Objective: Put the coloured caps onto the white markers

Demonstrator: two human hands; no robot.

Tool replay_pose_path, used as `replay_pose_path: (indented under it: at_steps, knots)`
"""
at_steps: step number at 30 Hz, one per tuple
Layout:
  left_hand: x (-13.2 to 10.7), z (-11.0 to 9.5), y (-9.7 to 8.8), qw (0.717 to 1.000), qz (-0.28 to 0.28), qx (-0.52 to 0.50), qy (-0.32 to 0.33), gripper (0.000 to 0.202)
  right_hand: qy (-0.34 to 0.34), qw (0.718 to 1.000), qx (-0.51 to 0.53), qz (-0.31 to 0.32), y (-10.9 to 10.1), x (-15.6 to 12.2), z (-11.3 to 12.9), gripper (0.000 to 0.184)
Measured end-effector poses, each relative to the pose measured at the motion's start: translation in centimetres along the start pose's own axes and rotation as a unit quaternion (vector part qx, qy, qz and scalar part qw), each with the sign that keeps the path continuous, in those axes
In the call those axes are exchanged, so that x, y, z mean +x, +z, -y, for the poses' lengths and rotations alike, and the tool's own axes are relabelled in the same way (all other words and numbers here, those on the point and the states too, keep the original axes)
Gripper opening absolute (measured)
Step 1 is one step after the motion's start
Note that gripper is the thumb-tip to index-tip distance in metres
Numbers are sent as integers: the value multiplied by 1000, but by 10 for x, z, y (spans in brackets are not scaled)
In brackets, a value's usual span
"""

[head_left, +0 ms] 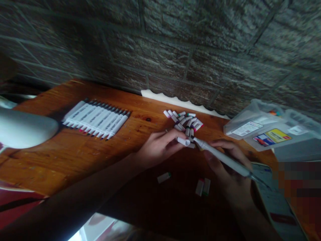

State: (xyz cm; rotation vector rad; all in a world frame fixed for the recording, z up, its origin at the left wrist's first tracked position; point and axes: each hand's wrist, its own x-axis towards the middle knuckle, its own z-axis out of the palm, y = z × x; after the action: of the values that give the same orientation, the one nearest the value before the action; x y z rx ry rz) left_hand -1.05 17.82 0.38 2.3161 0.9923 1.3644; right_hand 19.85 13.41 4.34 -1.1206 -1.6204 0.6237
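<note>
Between its thumb and fingers, my left hand (pixel 156 147) pinches a white marker cap (pixel 184 142), its open end turned right. My right hand (pixel 232 167) is closed around a white marker (pixel 223 159), whose dark tip points at the cap, a small gap apart from it. Just behind both hands lies a loose pile of white marker caps (pixel 184 119) with coloured ends. Closer to me rest a green-ended cap (pixel 164 177) and two caps side by side (pixel 203 187). A row of uncapped white markers (pixel 96 118) lies at the left.
A wooden table (pixel 105 157) stands against a stone-block wall (pixel 165 50). Clear plastic bins (pixel 271 127) with labels are at the back right. A phone (pixel 276 197) lies beside my right wrist. A white rounded object (pixel 27 127) juts in from the left, and white scalloped trim (pixel 180 103) runs along the back.
</note>
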Motion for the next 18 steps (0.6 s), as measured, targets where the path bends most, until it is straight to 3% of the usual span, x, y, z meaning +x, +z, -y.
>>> replay_pose_path:
  at_steps: [4, 10, 18]
  knots:
    - [3, 1, 0, 1000, 6, -16, 18, 16, 6, 1000, 6, 10, -2, 0, -6, 16]
    - [3, 0, 2, 998, 36, -45, -40, 21, 16, 1000, 26, 3, -5, -3, -13, 10]
    - [4, -5, 1, 985, 133, -72, -84, 29, -62, 997, -51, 8, 0, -1, -8, 12]
